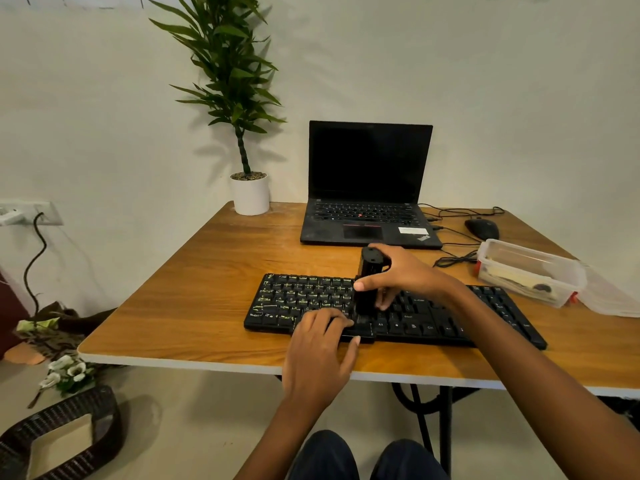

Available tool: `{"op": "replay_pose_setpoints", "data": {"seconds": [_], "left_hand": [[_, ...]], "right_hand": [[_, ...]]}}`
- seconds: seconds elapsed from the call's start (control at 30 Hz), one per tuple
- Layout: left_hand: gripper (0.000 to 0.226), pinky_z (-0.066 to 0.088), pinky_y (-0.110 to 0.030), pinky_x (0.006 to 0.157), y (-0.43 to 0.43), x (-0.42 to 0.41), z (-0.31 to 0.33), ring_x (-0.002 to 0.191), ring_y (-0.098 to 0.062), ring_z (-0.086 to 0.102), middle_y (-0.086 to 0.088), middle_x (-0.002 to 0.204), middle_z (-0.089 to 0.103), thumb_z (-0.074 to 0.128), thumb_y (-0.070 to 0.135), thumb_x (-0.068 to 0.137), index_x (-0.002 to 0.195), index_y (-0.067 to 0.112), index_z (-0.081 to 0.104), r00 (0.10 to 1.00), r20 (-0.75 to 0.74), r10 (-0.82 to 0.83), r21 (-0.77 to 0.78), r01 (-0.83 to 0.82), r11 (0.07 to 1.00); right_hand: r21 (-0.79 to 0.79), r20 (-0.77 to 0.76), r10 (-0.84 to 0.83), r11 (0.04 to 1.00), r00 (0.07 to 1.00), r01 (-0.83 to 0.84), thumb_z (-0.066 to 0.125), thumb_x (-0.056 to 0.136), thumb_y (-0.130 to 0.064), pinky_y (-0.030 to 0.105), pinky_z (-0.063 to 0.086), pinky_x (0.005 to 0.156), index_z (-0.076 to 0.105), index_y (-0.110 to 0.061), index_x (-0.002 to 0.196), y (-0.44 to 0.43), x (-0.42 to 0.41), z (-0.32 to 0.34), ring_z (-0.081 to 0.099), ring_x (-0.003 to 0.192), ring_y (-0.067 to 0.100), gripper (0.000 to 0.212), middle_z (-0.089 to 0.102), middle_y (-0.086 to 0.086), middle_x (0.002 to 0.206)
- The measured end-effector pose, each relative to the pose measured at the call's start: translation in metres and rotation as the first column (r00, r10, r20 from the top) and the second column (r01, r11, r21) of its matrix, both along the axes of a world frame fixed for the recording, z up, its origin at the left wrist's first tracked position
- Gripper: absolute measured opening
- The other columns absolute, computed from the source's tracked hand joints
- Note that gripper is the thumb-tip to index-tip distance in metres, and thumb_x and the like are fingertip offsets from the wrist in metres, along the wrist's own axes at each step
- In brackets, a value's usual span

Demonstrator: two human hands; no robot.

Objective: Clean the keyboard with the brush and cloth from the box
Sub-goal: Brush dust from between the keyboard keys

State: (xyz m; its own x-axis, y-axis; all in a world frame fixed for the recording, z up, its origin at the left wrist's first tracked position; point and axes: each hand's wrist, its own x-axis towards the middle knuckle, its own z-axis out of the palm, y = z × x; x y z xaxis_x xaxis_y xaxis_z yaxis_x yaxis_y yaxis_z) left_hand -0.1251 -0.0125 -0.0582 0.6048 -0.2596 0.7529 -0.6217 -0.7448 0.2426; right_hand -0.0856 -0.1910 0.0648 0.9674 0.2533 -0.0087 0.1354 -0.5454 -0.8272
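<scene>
Both hands are working on the keyboard point(450, 323) at centre frame, right hand point(405, 275) curling round the upright brush point(366, 299), left hand point(318, 348) laying relaxed fingers on its near edge; too hard a stroke is probably risking popped keycaps.

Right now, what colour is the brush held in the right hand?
Black; the head view shows the brush upright on the black keyboard.

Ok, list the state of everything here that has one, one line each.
brush: upright on the keyboard, gripped by the right hand
keyboard: flat on the table, left hand resting on it
laptop: open, screen dark
box: open, lid off
</scene>
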Motion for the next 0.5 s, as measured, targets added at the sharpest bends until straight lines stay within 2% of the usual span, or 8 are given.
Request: {"op": "replay_pose_setpoints", "data": {"seconds": [0.07,0.17,0.3,0.37,0.43,0.5], "left_hand": [[0.03,0.05,-0.024,0.073,0.0,0.0,0.0,0.093,-0.008,0.051,0.006,0.099,0.061,0.049,0.041,0.086,0.098,0.02,0.067,1.0,-0.004,-0.003,0.006,0.003,1.0],[0.029,0.05,-0.024,0.074,0.0,0.0,0.0,0.093,-0.009,0.051,0.006,0.099,0.061,0.05,0.04,0.086,0.097,0.02,0.066,1.0,-0.005,-0.009,-0.005,0.009,1.0],[0.029,0.049,-0.023,0.074,0.0,0.0,0.0,0.093,-0.009,0.051,0.006,0.098,0.062,0.05,0.04,0.086,0.097,0.02,0.067,1.0,0.006,-0.007,-0.002,0.007,1.0],[0.029,0.049,-0.023,0.074,-0.001,0.001,0.0,0.093,-0.009,0.05,0.006,0.098,0.062,0.05,0.04,0.086,0.097,0.019,0.067,1.0,0.012,-0.004,0.003,0.004,1.0],[0.029,0.049,-0.023,0.074,-0.001,0.001,0.0,0.093,-0.008,0.05,0.005,0.098,0.062,0.05,0.04,0.086,0.097,0.019,0.067,1.0,0.013,-0.004,0.002,0.003,1.0],[0.029,0.049,-0.023,0.074,-0.001,0.001,0.0,0.094,-0.008,0.05,0.006,0.098,0.062,0.051,0.04,0.086,0.096,0.019,0.067,1.0,0.012,-0.006,-0.005,0.006,1.0]], "right_hand": [[0.01,0.006,-0.03,0.999,1.0,0.03,0.075,0.073,-0.02,0.031,0.057,0.053,0.042,-0.011,0.115,-0.007,0.004,0.001,0.067,0.064,0.024,0.054,0.065,0.022,0.096],[0.006,0.059,-0.159,0.987,0.985,0.159,0.078,0.071,-0.026,0.028,0.056,0.053,0.036,-0.009,0.132,-0.018,0.017,0.001,0.069,0.071,0.024,0.075,0.061,0.018,0.107],[0.053,-0.066,-0.044,0.997,0.997,0.048,0.074,0.073,-0.026,0.027,0.056,0.051,0.044,-0.012,0.117,-0.017,0.021,0.001,0.066,0.064,0.023,0.055,0.064,0.017,0.097],[0.042,-0.038,-0.084,0.995,0.996,0.086,0.075,0.075,-0.022,0.027,0.057,0.051,0.041,-0.014,0.118,-0.017,0.025,0.003,0.067,0.066,0.024,0.055,0.062,0.016,0.1],[0.023,0.012,-0.15,0.988,0.989,0.15,0.075,0.075,-0.019,0.027,0.057,0.05,0.036,-0.015,0.128,-0.019,0.03,0.005,0.068,0.072,0.023,0.065,0.059,0.015,0.105],[0.029,-0.044,-0.103,0.994,0.994,0.105,0.073,0.077,-0.018,0.027,0.057,0.051,0.035,-0.017,0.125,-0.018,0.032,0.005,0.067,0.071,0.024,0.061,0.059,0.013,0.102]]}}
